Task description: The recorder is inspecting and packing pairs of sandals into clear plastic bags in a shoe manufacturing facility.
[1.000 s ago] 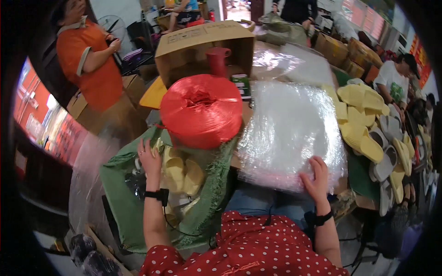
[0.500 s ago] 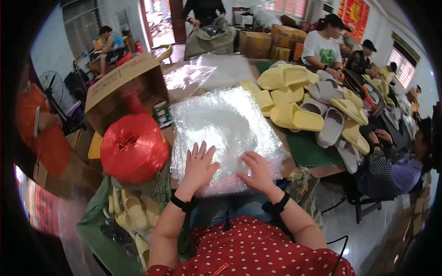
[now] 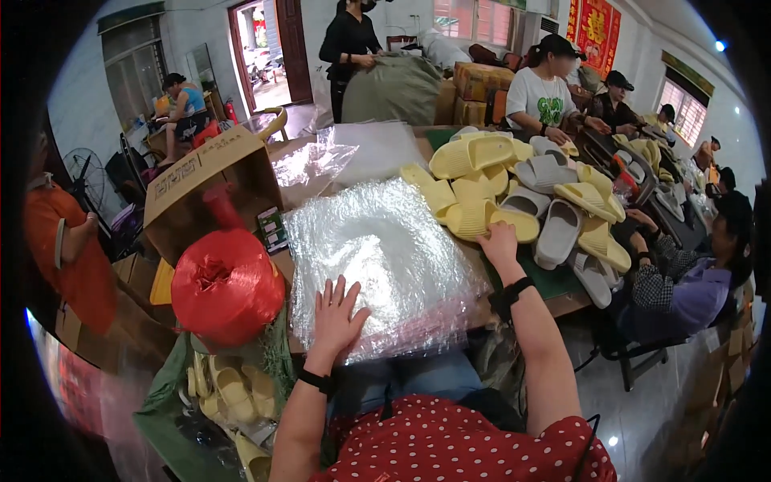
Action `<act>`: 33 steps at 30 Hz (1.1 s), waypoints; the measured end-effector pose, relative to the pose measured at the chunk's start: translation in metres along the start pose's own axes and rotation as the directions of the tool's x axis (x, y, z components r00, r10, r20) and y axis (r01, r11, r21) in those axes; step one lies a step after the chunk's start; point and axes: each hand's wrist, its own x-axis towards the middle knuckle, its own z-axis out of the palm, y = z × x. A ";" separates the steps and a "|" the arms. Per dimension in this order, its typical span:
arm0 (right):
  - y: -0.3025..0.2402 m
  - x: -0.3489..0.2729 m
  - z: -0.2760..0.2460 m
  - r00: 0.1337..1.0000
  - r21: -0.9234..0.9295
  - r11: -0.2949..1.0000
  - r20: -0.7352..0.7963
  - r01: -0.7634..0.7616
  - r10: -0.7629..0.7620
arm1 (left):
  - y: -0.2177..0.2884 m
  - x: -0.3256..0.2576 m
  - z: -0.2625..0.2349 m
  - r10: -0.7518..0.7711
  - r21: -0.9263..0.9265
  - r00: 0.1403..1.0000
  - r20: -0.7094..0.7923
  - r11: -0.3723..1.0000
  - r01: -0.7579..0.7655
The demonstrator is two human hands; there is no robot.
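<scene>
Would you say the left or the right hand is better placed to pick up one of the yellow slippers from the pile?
Probably the right hand: it already rests at the edge of a yellow slipper. The left hand lies flat on the stack of clear plastic bags, farther from the pile.

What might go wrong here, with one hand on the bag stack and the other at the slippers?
The stack of clear plastic bags overhangs the table's near edge; only the flat left hand pins it, so it may slide off. The right hand reaches into the piled yellow slippers, and a tug might topple neighbours.
</scene>
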 end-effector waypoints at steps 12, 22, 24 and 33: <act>-0.080 0.053 -0.115 0.971 0.859 0.459 -0.238 0.229 -0.039 | 0.000 -0.001 -0.002 -0.009 0.028 1.000 0.011 1.000 0.008; -0.166 -0.050 -0.141 0.937 0.866 0.454 -0.044 0.209 -0.348 | 0.003 -0.002 -0.006 -0.040 0.007 0.999 0.034 0.999 0.039; -0.181 -0.087 -0.132 0.909 0.894 0.423 0.048 0.145 -0.414 | 0.001 -0.002 -0.004 -0.047 0.014 0.998 0.046 0.999 0.046; -0.234 -0.187 -0.079 0.797 0.900 0.435 0.287 -0.034 -0.531 | -0.029 -0.009 0.015 0.328 -0.026 0.901 -0.284 0.937 -0.350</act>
